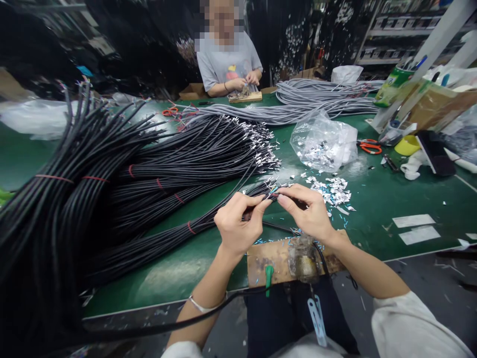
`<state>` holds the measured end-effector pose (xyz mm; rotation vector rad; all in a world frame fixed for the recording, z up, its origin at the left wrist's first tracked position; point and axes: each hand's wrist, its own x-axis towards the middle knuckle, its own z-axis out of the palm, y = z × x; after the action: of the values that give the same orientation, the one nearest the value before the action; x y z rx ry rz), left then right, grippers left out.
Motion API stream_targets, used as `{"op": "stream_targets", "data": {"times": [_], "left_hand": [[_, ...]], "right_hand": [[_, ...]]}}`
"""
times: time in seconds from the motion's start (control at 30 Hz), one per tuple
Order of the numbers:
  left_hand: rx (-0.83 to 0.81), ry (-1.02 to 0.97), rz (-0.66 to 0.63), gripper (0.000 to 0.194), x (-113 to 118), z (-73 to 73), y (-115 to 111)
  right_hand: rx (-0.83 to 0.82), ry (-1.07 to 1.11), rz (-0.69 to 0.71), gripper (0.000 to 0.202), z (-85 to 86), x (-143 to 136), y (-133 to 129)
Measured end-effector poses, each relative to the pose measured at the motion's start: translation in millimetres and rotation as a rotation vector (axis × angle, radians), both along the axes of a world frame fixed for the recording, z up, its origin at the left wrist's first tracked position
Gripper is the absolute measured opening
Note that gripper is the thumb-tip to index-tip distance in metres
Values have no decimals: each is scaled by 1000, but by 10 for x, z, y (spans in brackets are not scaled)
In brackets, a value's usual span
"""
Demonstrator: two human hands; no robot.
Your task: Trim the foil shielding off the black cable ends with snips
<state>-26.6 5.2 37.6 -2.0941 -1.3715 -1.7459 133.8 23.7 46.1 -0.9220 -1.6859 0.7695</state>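
Note:
My left hand (pixel 240 219) is closed, thumb and fingers pinched at the stripped end of a black cable. Thin coloured wires (pixel 274 190), among them blue and yellow, stick out between the two hands. My right hand (pixel 309 211) pinches at these wires from the other side, its fingertips almost meeting the left ones. Just behind the hands lie the bare ends of a tied bundle of black cables (pixel 208 223). Below them, at the table edge, a small metal device (pixel 303 258) sits on a wooden board (pixel 259 266). The fingers partly hide the held cable end.
Large bundles of black cables (pixel 194 154) fill the left side. Grey cables (pixel 320 94) lie farther back. A clear plastic bag (pixel 324 141), foil scraps (pixel 335 191), orange-handled scissors (pixel 370 146) and a phone (pixel 435 153) are to the right. Opposite, a person (pixel 229 64) works at another wooden board.

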Motion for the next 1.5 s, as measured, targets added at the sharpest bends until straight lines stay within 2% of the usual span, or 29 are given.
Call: {"op": "stream_targets", "data": {"times": [0.07,0.17,0.3,0.37,0.47,0.57,0.7,0.9,1.1,1.17,1.33,1.43,1.5], "left_hand": [[-81,24,-2,3,-4,15,-14],[-219,-14,-52,14,-12,32,-28],[-451,-221,-198,27,-10,46,-19],[-495,-340,-240,25,-4,44,-8],[-454,-401,-226,16,10,26,1],[-401,-323,-204,11,28,1,2],[-356,-253,-184,10,54,-19,-5],[-356,-262,-128,11,80,-52,-20],[-347,-253,-109,11,95,-64,-20],[-336,-231,-107,12,100,-64,-21],[-243,-95,-79,10,104,-71,-27],[-188,-22,-68,11,107,-79,-22],[-191,-19,-76,12,112,-84,-14]], "right_hand": [[35,-31,-33,17,2,0,-8],[81,-54,-53,15,-1,-2,-16],[88,-72,-72,15,-14,-1,-8],[52,-44,-89,14,-19,4,0],[-17,51,-95,16,-24,12,10],[-26,95,-91,11,-33,13,15],[1,121,-92,9,-48,2,13],[69,80,-129,7,-50,-17,-10],[-46,108,-107,12,-100,-16,39],[-11,93,-117,10,-99,-10,40],[193,-41,-123,5,-68,7,18],[117,-28,-65,3,-77,11,55],[27,6,-35,11,-97,15,96]]}}
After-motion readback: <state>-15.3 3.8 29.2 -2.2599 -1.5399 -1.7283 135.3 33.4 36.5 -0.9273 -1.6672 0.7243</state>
